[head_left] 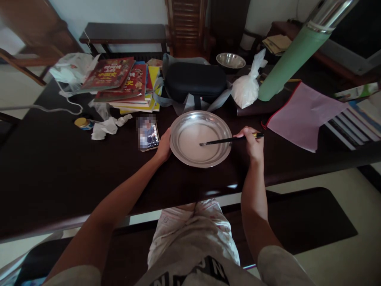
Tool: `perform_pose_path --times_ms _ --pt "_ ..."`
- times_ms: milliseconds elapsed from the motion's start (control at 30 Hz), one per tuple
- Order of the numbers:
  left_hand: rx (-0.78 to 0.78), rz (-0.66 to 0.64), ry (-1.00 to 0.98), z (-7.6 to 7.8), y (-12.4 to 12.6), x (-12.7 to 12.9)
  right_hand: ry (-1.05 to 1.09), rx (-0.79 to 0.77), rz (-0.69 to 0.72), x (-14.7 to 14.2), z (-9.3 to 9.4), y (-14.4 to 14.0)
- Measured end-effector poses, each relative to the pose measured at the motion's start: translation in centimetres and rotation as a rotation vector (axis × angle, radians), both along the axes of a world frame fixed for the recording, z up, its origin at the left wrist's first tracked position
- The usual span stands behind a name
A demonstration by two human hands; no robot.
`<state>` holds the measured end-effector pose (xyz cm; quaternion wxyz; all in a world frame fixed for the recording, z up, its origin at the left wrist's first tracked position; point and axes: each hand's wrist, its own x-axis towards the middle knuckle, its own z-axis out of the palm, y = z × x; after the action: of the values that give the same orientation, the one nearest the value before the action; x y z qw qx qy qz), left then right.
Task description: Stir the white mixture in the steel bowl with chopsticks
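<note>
I see a round metal plate (187, 157) on the dark table (44, 178), straight in front of the body — shallow, with a broad flat rim that catches the light and a dull, pale, cloudy centre. The left hand (163, 147) rests against its left edge, fingers curled on the rim. The right hand (252, 143) is closed around a pair of dark chopsticks (230, 140), held almost level, with the tips reaching into the middle of the plate; I cannot tell whether they touch the bottom.

Just left of the plate lies a phone (149, 136), its screen lit. Further left are crumpled white tissues (107, 126) and a small jar with a yellow lid (83, 123). Behind the plate sits a black case (195, 81) with a soft, rounded shape, beside a stack of glossy books (125, 85). A knotted white plastic bag (247, 89) stands to the right of the case, next to a leaning green bottle (290, 59) with a shiny steel top, and a smaller steel bowl (230, 60) sits behind — the far side of the table.
</note>
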<state>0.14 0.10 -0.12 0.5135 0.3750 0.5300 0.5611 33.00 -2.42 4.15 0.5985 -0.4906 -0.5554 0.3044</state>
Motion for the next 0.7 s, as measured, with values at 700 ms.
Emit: perform_pose_path --times_ms 700 --pt "0.025 -0.017 0.003 0.00 -0.13 0.00 0.003 -0.012 -0.048 0.09 0.00 -0.03"
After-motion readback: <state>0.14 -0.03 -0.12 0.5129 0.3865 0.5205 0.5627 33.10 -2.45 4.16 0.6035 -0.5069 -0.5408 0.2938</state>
